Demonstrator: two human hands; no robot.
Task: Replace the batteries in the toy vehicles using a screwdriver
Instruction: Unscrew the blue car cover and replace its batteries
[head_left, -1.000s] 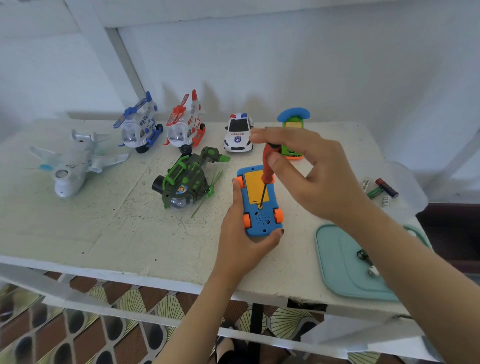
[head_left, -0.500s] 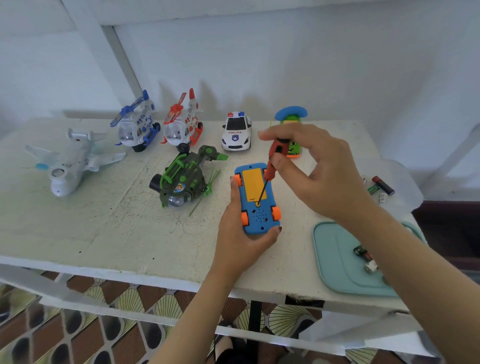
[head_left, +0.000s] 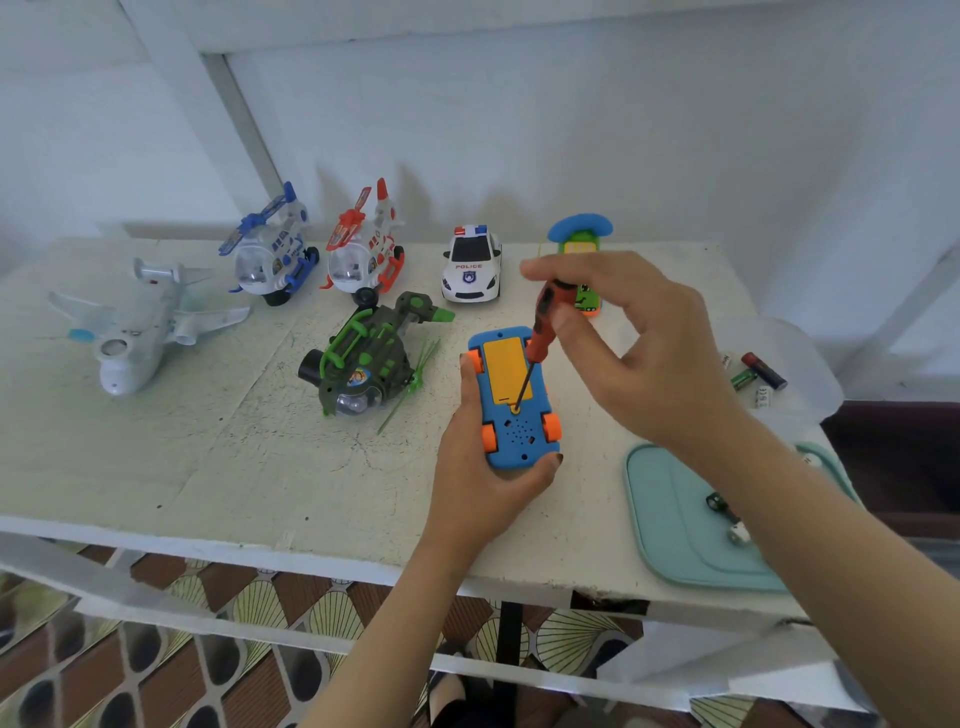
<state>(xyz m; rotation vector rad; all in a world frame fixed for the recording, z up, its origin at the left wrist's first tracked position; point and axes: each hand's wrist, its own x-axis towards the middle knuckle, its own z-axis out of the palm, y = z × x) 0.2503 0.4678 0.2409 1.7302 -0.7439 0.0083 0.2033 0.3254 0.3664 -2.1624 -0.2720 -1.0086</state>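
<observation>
A blue toy car (head_left: 519, 434) with orange wheels lies upside down on the white table (head_left: 208, 467), its yellow battery cover (head_left: 506, 369) facing up. My left hand (head_left: 478, 483) grips the car from the near end and left side. My right hand (head_left: 634, 348) pinches the red handle of a screwdriver (head_left: 540, 327), whose tip sits in the screw hole just below the yellow cover. Loose batteries (head_left: 758, 371) lie on a clear lid at the right.
Other toys stand along the back: a white plane (head_left: 140, 327), a blue helicopter (head_left: 270, 260), a red helicopter (head_left: 363, 254), a police car (head_left: 470, 265), a green toy (head_left: 584, 260). A dark green helicopter (head_left: 363, 358) lies beside the blue car. A teal tray (head_left: 675, 525) holds small parts.
My right hand's fingers have shifted round the screwdriver handle while the tip stays in the screw hole. The blue car and my left hand have kept their place.
</observation>
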